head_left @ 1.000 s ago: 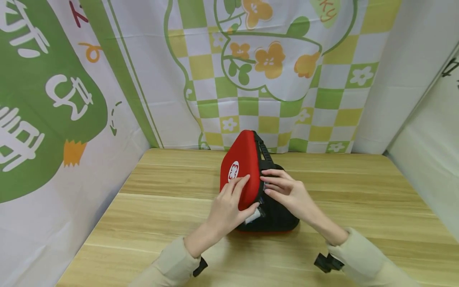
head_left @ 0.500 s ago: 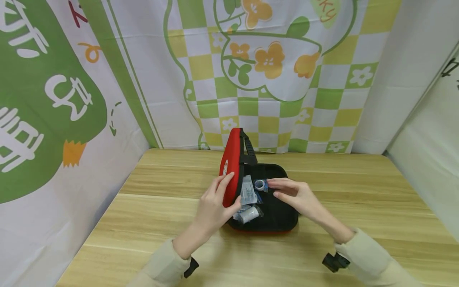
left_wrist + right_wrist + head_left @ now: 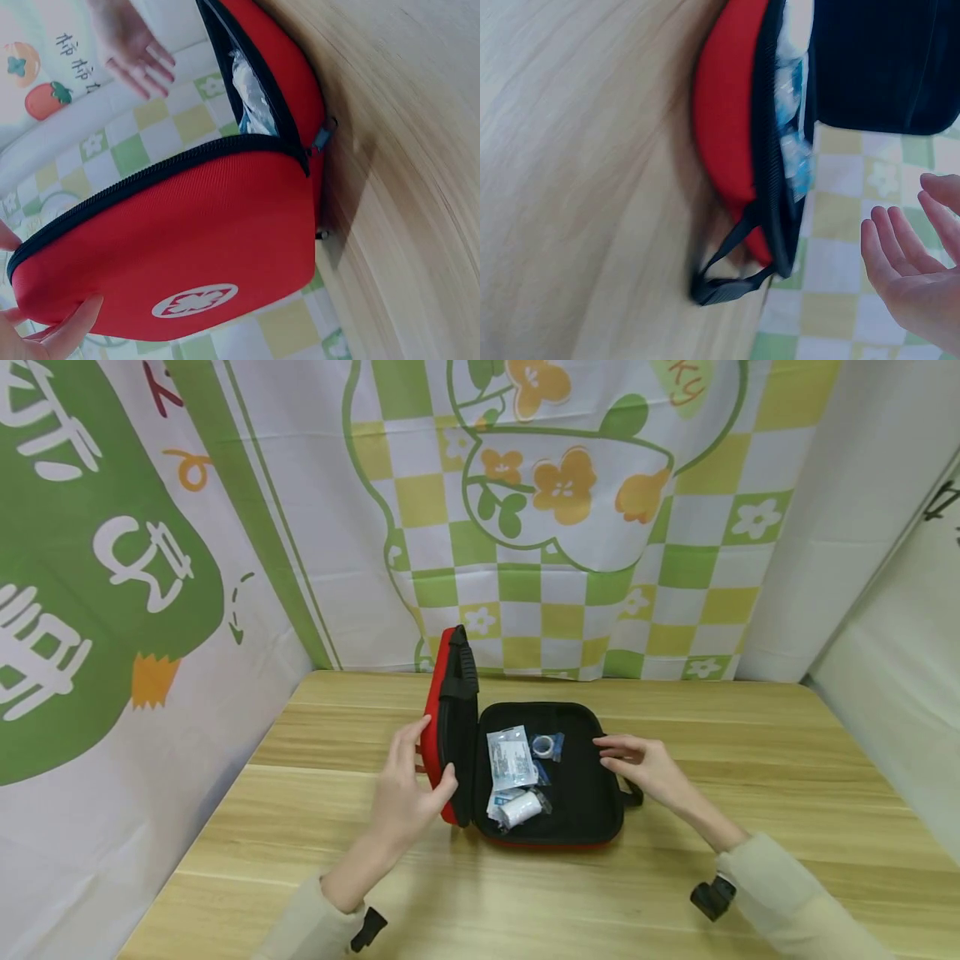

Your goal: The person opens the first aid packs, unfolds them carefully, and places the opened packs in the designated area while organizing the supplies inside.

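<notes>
A red zippered first-aid case (image 3: 551, 837) lies unfolded on the table, its black-lined base flat and its lid (image 3: 459, 727) standing nearly upright on the left. My left hand (image 3: 405, 793) holds that lid by its near edge, thumb on the inner side and fingers on the red outside. A white oval emblem (image 3: 195, 300) shows on the lid in the left wrist view. Inside the base are a clear packet (image 3: 512, 758), a small tape roll (image 3: 543, 746) in blue wrapping and a white bandage roll (image 3: 521, 808). My right hand (image 3: 648, 768) hovers by the base's right rim, fingers loosely extended, holding nothing.
Black carry handles sit on both halves: one handle (image 3: 467, 664) on the lid, another handle (image 3: 727, 289) at the base's right side. The wooden table (image 3: 750, 760) reaches back to a patterned curtain (image 3: 562, 610), with cloth walls at both sides.
The lid has swung from over the base to upright on the left, carried by my left hand. The contents came into view. My right hand has moved right, off the lid.
</notes>
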Action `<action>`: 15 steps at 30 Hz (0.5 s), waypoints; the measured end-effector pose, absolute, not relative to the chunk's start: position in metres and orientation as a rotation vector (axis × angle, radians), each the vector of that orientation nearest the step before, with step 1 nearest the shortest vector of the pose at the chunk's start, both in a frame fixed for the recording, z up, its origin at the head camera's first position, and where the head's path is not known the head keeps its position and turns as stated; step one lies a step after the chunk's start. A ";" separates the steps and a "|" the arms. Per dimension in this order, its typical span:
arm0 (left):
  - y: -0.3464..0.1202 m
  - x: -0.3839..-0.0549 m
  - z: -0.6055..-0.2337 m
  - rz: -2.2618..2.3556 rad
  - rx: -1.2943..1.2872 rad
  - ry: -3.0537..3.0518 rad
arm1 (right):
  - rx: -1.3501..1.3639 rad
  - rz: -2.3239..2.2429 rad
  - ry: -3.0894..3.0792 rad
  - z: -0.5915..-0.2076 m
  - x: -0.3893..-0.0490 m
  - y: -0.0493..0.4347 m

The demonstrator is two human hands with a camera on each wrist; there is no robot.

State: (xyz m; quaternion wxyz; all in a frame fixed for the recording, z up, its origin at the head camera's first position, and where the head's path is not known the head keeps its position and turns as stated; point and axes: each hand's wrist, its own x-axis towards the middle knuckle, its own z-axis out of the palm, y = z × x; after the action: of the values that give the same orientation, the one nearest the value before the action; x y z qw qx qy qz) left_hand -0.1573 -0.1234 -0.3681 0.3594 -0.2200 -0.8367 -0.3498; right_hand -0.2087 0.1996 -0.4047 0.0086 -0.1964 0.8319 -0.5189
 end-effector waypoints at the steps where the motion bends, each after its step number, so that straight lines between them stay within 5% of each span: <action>1: -0.126 -0.157 -0.368 -0.919 -0.556 -2.162 | -0.602 -1.610 2.602 -0.407 -0.210 0.201; 15: -0.196 -0.168 -0.369 -1.364 -0.197 -2.381 | -0.517 -1.468 2.666 -0.432 -0.218 0.213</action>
State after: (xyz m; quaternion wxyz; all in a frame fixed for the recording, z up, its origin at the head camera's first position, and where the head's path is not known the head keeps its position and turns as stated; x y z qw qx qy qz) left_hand -0.1684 -0.1961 -0.3690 0.1939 -0.0701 -0.8491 -0.4863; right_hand -0.2179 0.2133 -0.4321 0.0274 -0.1673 0.8632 -0.4755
